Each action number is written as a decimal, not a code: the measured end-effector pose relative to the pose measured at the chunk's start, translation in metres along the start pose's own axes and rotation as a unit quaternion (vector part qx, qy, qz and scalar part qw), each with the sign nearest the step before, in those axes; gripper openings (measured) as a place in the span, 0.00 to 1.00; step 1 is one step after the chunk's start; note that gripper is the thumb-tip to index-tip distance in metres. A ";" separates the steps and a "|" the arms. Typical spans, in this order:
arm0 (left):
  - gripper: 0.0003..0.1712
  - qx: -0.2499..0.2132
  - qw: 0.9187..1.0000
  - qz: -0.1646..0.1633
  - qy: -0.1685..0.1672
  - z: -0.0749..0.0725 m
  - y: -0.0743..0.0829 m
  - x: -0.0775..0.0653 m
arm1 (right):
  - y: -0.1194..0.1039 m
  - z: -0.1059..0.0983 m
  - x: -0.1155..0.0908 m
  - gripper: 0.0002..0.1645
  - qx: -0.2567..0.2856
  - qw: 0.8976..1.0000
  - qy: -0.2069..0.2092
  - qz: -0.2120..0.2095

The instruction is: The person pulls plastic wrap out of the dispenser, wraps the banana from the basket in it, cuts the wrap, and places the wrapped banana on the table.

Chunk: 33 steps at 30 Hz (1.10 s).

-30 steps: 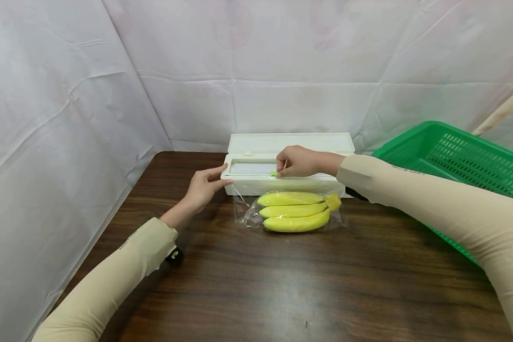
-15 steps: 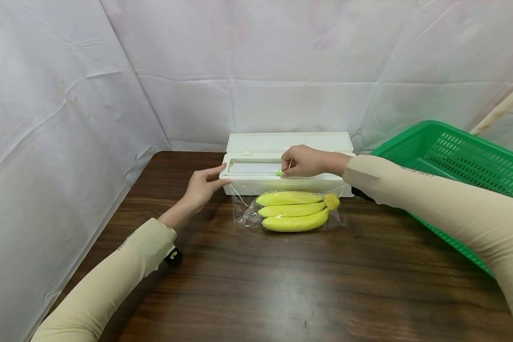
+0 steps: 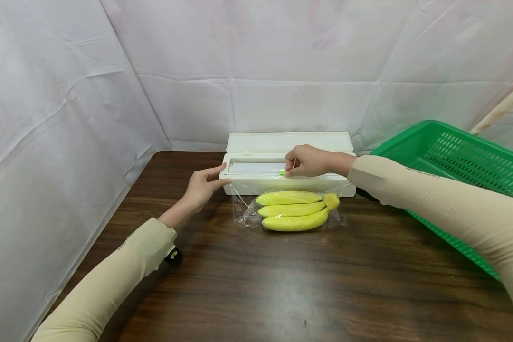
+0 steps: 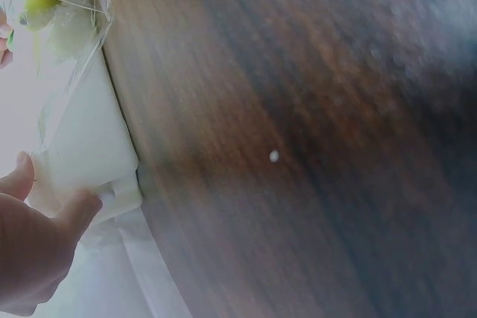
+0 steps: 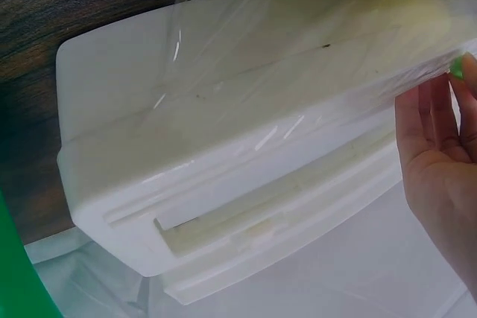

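A white cling film dispenser (image 3: 342, 187) lies lengthwise on the table, its lid (image 3: 290, 141) flipped up behind. My left hand (image 3: 199, 188) grips its left end, thumb at the front and forefinger on the top edge. With the right hand (image 3: 308, 160) I pinch a small green slide cutter (image 3: 282, 173) on the dispenser's front rail. Clear film (image 5: 223, 72) drapes from the rail over the front. It spreads over a bunch of three yellow bananas (image 3: 295, 210) lying just before the dispenser. In the right wrist view, the green slide cutter (image 5: 456, 67) shows between the fingertips.
A green perforated basket (image 3: 436, 128) stands tilted at the right, partly behind my right sleeve (image 3: 444, 199). White cloth (image 3: 290, 57) hangs behind the table and along its left side. Dark wood tabletop (image 3: 239, 285) extends in front of the bananas.
My right hand has slid a little to the right along the rail with the green slide cutter. The left hand keeps its grip; the bananas stay in place.
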State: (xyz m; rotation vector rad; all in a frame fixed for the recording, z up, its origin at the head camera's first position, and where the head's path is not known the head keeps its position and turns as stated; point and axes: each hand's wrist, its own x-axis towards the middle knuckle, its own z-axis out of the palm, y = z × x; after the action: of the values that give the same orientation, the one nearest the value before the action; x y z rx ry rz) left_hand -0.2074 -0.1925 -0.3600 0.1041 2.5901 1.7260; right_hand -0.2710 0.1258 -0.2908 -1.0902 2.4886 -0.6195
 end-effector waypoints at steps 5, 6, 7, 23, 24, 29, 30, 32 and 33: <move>0.32 -0.004 1.000 -0.001 -0.002 0.000 0.000 0.000 | 0.002 0.000 -0.002 0.08 -0.001 1.000 0.002 -0.005; 0.32 -0.005 1.000 -0.001 -0.002 0.000 0.000 0.000 | 0.002 0.000 -0.002 0.08 -0.001 1.000 0.002 -0.007; 0.33 -0.005 1.000 -0.001 -0.002 0.000 0.000 0.000 | 0.002 0.000 -0.002 0.08 0.000 1.000 0.003 -0.007; 0.32 -0.002 1.000 0.004 -0.003 -0.001 -0.001 0.000 | 0.002 -0.002 -0.005 0.08 -0.004 1.000 -0.003 -0.002; 0.32 -0.002 1.000 0.003 -0.002 -0.001 -0.001 0.000 | 0.003 -0.002 -0.005 0.08 -0.005 1.000 -0.003 -0.004; 0.32 -0.003 1.000 0.001 0.001 0.000 -0.001 -0.001 | 0.005 -0.002 -0.006 0.08 -0.004 1.000 -0.005 -0.006; 0.32 -0.004 1.000 0.001 0.001 0.000 -0.001 -0.001 | 0.006 -0.002 -0.006 0.07 -0.003 1.000 -0.005 -0.006; 0.32 -0.004 1.000 0.003 0.002 0.000 -0.001 -0.001 | 0.007 -0.002 -0.008 0.07 -0.002 1.000 -0.004 -0.007; 0.32 -0.005 1.000 0.004 0.002 0.000 -0.001 -0.001 | 0.007 -0.002 -0.008 0.07 -0.001 1.000 -0.003 -0.008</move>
State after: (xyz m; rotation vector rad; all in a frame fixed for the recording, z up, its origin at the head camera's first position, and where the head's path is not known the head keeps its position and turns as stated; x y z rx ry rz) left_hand -0.2062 -0.1926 -0.3611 0.1112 2.5866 1.7427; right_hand -0.2706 0.1367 -0.2913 -1.1111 2.4781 -0.6173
